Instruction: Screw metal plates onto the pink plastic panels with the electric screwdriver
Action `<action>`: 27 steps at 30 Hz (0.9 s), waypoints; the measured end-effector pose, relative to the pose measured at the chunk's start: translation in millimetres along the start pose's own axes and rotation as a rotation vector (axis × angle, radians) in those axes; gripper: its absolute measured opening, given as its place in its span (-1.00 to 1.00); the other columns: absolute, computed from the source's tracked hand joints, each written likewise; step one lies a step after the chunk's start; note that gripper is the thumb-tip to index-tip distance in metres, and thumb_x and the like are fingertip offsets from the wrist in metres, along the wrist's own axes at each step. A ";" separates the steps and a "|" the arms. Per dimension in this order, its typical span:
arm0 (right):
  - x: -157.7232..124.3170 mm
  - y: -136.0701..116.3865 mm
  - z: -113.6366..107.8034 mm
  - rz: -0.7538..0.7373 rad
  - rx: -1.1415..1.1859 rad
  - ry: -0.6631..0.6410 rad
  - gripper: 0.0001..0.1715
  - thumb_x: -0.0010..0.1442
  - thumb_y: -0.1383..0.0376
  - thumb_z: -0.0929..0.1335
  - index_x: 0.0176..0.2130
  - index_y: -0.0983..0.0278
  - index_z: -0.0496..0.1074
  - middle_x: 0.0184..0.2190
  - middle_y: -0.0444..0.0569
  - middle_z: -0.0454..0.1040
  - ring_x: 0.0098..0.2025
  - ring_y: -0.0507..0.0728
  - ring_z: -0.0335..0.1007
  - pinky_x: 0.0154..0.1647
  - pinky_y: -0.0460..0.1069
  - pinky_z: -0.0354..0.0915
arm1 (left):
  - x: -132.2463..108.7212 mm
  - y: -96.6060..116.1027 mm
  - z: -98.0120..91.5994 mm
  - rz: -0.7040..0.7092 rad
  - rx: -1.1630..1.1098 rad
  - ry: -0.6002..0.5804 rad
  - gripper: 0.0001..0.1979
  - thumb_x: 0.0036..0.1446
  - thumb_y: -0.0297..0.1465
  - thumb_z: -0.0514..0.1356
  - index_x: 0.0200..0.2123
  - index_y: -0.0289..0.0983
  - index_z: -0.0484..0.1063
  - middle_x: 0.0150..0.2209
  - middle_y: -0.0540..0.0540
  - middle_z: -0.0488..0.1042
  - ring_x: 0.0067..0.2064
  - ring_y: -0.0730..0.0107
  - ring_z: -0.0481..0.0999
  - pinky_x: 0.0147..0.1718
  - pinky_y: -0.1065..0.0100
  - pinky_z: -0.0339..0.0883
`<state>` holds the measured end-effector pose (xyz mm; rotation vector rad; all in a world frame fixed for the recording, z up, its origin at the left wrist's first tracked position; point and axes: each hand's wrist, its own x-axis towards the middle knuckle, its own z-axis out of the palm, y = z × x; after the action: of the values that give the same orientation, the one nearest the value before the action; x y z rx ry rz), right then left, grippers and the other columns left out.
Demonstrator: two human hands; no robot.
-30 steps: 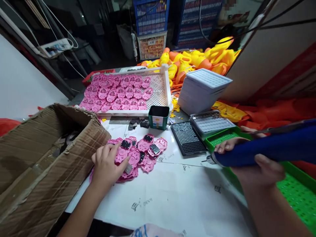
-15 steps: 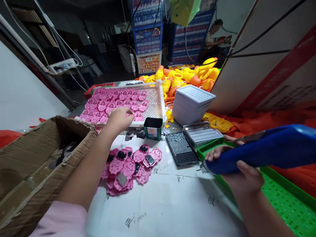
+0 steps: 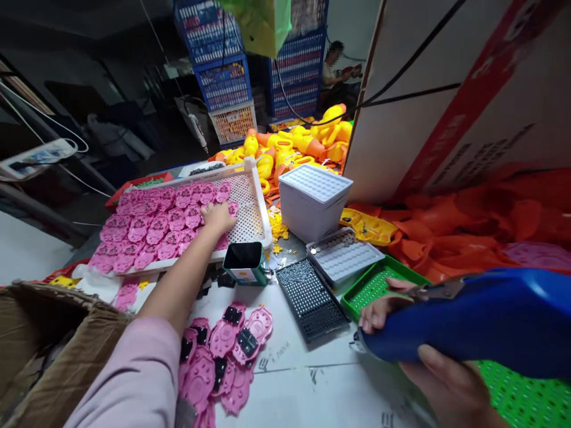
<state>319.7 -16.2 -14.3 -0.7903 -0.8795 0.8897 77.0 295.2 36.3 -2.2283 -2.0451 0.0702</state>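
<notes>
My left hand reaches far forward over the white perforated tray and rests on the rows of pink plastic parts at the tray's right side; its fingers are curled down on a pink part. My right hand is wrapped round a big blue electric screwdriver, whose tip points left above the white table sheet. A loose heap of pink parts with black inserts lies on the sheet near my left arm.
A dark green cup stands before the tray. A black screw tray, a grey tray, a white stack of trays and a green tray sit right of it. A cardboard box is at left. Yellow toys and blue crates lie behind; a person sits far back.
My left hand left the loose pink heap and stretched forward onto the pink parts in the white tray. The view swung left and up; the blue screwdriver stays in my right hand.
</notes>
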 end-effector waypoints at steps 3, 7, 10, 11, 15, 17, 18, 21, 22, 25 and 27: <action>0.7 -1.5 0.0 -0.011 0.012 -0.006 -0.52 0.02 0.02 0.49 -0.08 0.13 0.48 -0.52 -0.06 0.50 -0.49 0.11 0.45 -0.46 0.02 0.49 | -1.1 0.5 -8.5 -0.014 -0.079 0.032 -0.46 0.16 -0.17 0.28 0.12 -0.34 0.37 0.11 -0.38 0.45 0.25 -0.24 0.26 0.17 -0.21 0.09; 0.7 -1.1 0.3 0.019 0.050 -0.034 -0.50 0.00 0.04 0.50 -0.06 0.11 0.47 -0.51 -0.09 0.51 -0.48 0.09 0.46 -0.42 0.01 0.49 | -22.9 -5.6 -50.7 -0.025 -0.232 0.130 -0.35 0.14 -0.13 0.26 0.20 -0.37 0.28 0.12 -0.43 0.43 0.22 -0.28 0.28 0.12 -0.11 0.18; 0.5 -2.2 1.8 0.030 0.063 -0.022 -0.48 -0.06 0.06 0.53 -0.10 0.13 0.47 -0.52 -0.11 0.51 -0.49 0.09 0.45 -0.44 0.01 0.48 | -74.7 -13.1 -82.1 0.045 -0.365 0.200 -0.30 0.18 -0.13 0.23 0.29 -0.26 0.12 0.19 -0.26 0.39 0.15 0.05 0.40 0.03 0.17 0.35; 0.5 -3.1 2.5 0.028 0.063 -0.016 -0.48 -0.07 0.06 0.53 -0.11 0.14 0.47 -0.53 -0.11 0.51 -0.50 0.10 0.45 -0.45 0.01 0.47 | -100.4 -14.5 -86.9 0.093 -0.419 0.222 -0.32 0.19 -0.14 0.23 0.29 -0.23 0.10 0.17 -0.20 0.40 0.10 0.16 0.44 -0.01 0.25 0.38; -0.1 -7.9 4.6 0.040 0.064 0.014 -0.51 -0.14 0.06 0.55 -0.20 0.14 0.46 -0.57 -0.11 0.51 -0.53 0.11 0.45 -0.47 0.02 0.46 | -223.4 -6.7 -66.7 0.536 -0.621 0.192 -0.51 0.15 -0.32 0.28 0.14 -0.21 0.30 0.05 -0.17 0.48 0.04 0.13 0.47 0.00 0.13 0.40; -0.3 -9.6 4.9 0.061 0.062 0.041 -0.51 -0.18 0.08 0.57 -0.25 0.12 0.44 -0.57 -0.11 0.51 -0.53 0.12 0.44 -0.48 0.04 0.45 | -275.6 3.7 -40.0 0.778 -0.585 0.030 -0.52 0.17 -0.40 0.25 0.16 -0.20 0.29 0.02 -0.17 0.51 0.01 0.14 0.48 0.01 0.09 0.40; -0.3 -10.1 5.1 0.072 0.060 0.054 -0.51 -0.20 0.09 0.57 -0.26 0.11 0.43 -0.58 -0.12 0.52 -0.54 0.13 0.44 -0.48 0.05 0.45 | -294.9 8.9 -25.9 0.849 -0.556 -0.057 -0.52 0.17 -0.41 0.26 0.15 -0.22 0.28 0.01 -0.19 0.52 0.01 0.12 0.47 0.02 0.07 0.40; -0.2 -10.2 5.8 0.097 0.048 0.091 -0.51 -0.22 0.13 0.57 -0.26 0.09 0.43 -0.59 -0.11 0.52 -0.54 0.14 0.41 -0.50 0.07 0.44 | -323.2 18.3 9.5 0.960 -0.479 -0.198 -0.51 0.18 -0.37 0.27 0.16 -0.29 0.28 -0.02 -0.22 0.54 -0.09 0.09 0.49 -0.12 0.09 0.44; -0.2 -10.1 6.2 0.098 0.042 0.102 -0.50 -0.23 0.13 0.57 -0.25 0.10 0.44 -0.60 -0.11 0.51 -0.54 0.14 0.40 -0.50 0.07 0.43 | -325.1 18.8 17.2 0.975 -0.464 -0.210 -0.51 0.19 -0.37 0.26 0.17 -0.30 0.27 -0.01 -0.23 0.54 -0.09 0.08 0.48 -0.14 0.09 0.43; -0.2 -9.8 7.2 0.067 0.027 0.106 -0.42 -0.29 0.08 0.58 -0.24 0.14 0.45 -0.61 -0.11 0.50 -0.56 0.15 0.38 -0.52 0.09 0.40 | -321.1 16.6 29.2 0.971 -0.478 -0.218 -0.53 0.21 -0.39 0.25 0.16 -0.33 0.27 0.03 -0.26 0.52 -0.06 0.05 0.46 -0.08 0.06 0.40; -0.1 -9.7 7.6 0.045 0.021 0.106 -0.41 -0.29 0.06 0.58 -0.25 0.14 0.43 -0.60 -0.12 0.49 -0.55 0.15 0.37 -0.51 0.10 0.40 | -317.6 15.1 31.5 0.945 -0.517 -0.237 -0.51 0.19 -0.41 0.28 0.16 -0.32 0.26 0.04 -0.26 0.51 -0.05 0.06 0.44 -0.04 0.07 0.38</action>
<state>316.0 -18.7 -2.8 -0.8341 -0.7611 0.8867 60.5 -20.5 -10.9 -3.4514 -0.9418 -0.1355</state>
